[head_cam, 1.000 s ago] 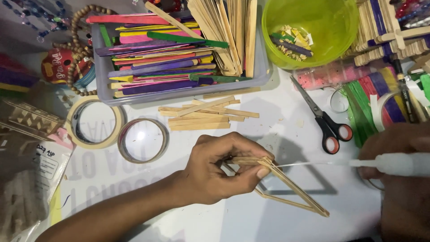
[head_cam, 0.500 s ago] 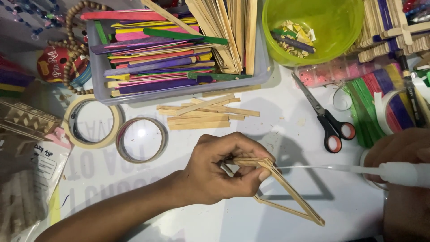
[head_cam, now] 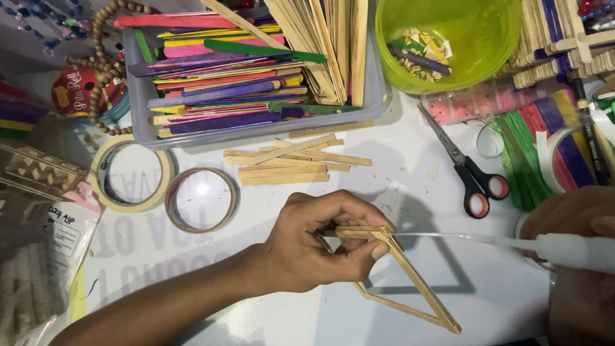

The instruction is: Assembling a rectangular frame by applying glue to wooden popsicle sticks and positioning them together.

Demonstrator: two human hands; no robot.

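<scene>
Far out to the left of the left hand (head_cam: 314, 247), two rolls of tape (head_cam: 131, 176) lie flat on the white desk (head_cam: 307, 320), side by side and touching. Beyond that hand, farther from the person, a grey tray (head_cam: 144, 128) holds coloured and plain craft sticks, and a loose pile of plain sticks (head_cam: 291, 163) lies between the tray and the knuckles. The left hand is closed in a pinch: thumb and curled fingers grip one corner of a triangular stick frame (head_cam: 410, 282), whose far corner rests on the desk below and to the right of the hand. Between the two hands, a thin white nozzle (head_cam: 461, 238) reaches toward the pinched corner, its tip just beside the thumb. Beyond it lie scissors (head_cam: 464, 166) with black and red handles, and a lime-green bowl (head_cam: 487, 38) of scraps. The right hand (head_cam: 570, 256) is wrapped around the white glue applicator (head_cam: 573, 250) at the frame's right edge.
</scene>
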